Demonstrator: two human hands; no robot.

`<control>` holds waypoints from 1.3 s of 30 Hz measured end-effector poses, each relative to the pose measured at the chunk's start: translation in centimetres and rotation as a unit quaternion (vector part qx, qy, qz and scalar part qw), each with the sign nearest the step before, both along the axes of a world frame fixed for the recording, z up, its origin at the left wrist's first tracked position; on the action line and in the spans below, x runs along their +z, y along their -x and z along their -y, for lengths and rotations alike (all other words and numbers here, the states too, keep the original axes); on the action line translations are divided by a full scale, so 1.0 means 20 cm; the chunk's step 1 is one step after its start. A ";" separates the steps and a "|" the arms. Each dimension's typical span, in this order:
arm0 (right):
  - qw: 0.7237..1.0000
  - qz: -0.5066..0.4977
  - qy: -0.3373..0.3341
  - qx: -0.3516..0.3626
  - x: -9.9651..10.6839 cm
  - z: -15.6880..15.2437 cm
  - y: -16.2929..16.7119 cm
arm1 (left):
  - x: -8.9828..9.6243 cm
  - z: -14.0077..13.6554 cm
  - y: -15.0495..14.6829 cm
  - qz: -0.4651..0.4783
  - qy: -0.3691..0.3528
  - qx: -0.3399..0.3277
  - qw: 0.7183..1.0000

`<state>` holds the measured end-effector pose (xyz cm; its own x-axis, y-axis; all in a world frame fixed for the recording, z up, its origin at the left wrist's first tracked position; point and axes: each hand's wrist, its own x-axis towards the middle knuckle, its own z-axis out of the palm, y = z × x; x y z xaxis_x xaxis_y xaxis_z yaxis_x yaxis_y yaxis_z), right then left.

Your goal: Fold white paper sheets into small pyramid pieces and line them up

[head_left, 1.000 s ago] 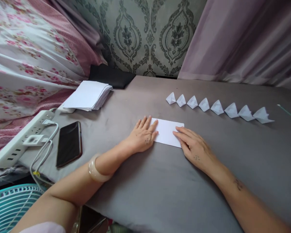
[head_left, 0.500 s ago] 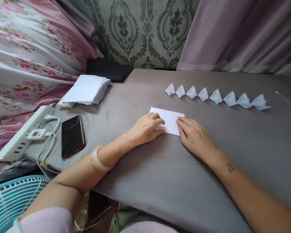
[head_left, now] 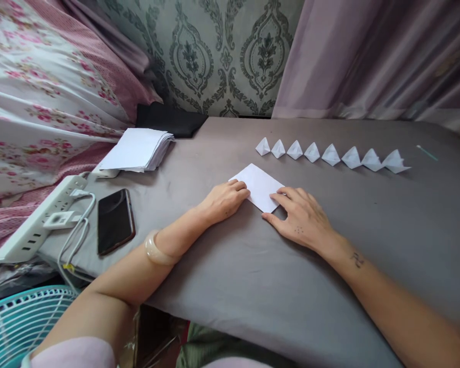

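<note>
Paper (head_left: 258, 185), lower edges partly hidden by hands (head_left: 227, 201)

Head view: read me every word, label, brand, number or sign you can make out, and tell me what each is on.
No words, brands or numbers can be read.
Right forearm: a small dark angular sign, too blurred to name surely.
Right hand: small dark dots, no letters.
White charger: grey marking, too small to read.
Sheet of paper: no writing visible.
Phone: dark screen, no readable text.
</note>
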<state>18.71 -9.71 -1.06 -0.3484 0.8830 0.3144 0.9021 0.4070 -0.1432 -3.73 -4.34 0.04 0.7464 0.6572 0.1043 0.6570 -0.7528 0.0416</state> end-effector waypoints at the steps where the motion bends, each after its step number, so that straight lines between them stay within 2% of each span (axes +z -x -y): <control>1: 1.000 -0.001 0.004 0.003 0.00 -0.01 -0.01 | 0.00 0.00 0.00 0.014 0.007 0.006 1.000; 5: 0.999 0.010 0.004 0.035 0.01 -0.02 -0.04 | -0.02 0.00 0.01 0.086 0.036 0.020 0.995; 10: 0.995 0.020 -0.050 0.086 0.01 -0.03 -0.03 | -0.04 -0.02 0.03 0.114 0.047 0.024 0.992; 16: 0.992 0.029 -0.087 0.089 0.02 -0.03 0.00 | -0.04 0.00 -0.01 0.043 -0.014 0.022 0.999; 20: 0.992 0.000 -0.088 0.092 0.02 -0.02 0.02 | -0.04 0.01 -0.03 -0.009 -0.043 0.025 0.999; 23: 0.994 -0.039 -0.070 0.070 0.00 -0.03 0.02 | -0.03 0.01 -0.03 -0.007 -0.042 0.033 0.999; 26: 0.998 -0.052 -0.028 0.029 -0.03 -0.04 -0.01 | -0.02 0.04 -0.04 0.021 -0.018 0.040 0.999; 29: 0.997 -0.071 0.008 0.032 -0.05 -0.06 -0.04 | -0.02 0.08 -0.06 0.062 0.038 0.088 0.993; 33: 0.992 -0.124 0.035 0.015 -0.06 -0.07 -0.04 | -0.04 0.11 -0.09 0.134 0.099 0.183 0.969; 39: 0.979 -0.190 0.045 -0.059 -0.09 -0.11 -0.04 | -0.04 0.08 -0.08 0.194 0.161 0.243 0.937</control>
